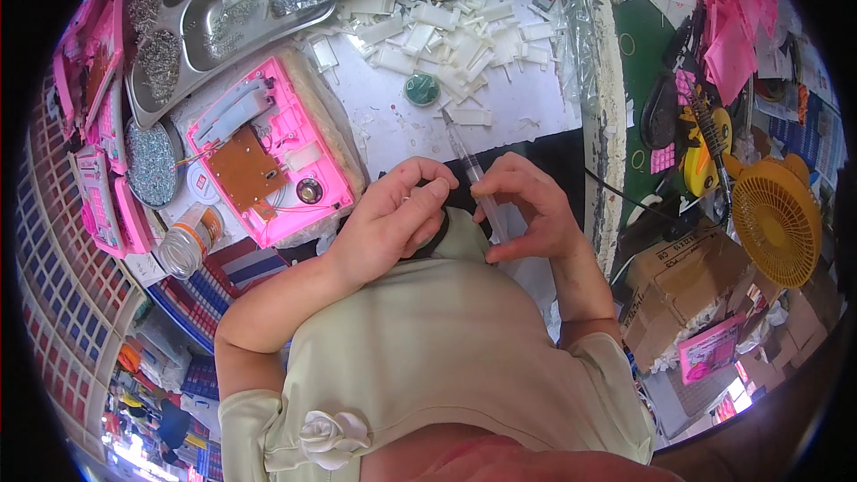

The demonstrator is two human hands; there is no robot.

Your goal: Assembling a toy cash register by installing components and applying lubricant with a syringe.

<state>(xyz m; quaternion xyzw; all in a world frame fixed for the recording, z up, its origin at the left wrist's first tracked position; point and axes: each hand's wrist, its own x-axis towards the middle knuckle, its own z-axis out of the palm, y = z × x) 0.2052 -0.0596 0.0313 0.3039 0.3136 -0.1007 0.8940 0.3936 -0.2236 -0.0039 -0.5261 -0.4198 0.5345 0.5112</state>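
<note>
A white-topped worktable fills the far middle of the view, with a green surface running along its right and a blue-and-red crate at the left. Across the table's far part lies a loose heap of white plastic pieces, and just this side of it sits a small round green thing. Near the table's front edge, the right hand is closed on a clear syringe, its thumb and fingers bent about the barrel; the slim tip points away from the body, toward the green thing and the nearest white pieces. The left hand is just beside it, fingers curled and thumb against the forefinger; whether anything small is pinched there cannot be told. The two hands are apart, with the syringe's upper part showing between them. Left of the hands lies an open pink housing holding a brown circuit board and a round speaker. Beyond it stands a metal tray with small metal parts in its compartments. A clear jar lies nearer the body, and a yellow fan stands well to the right.
</note>
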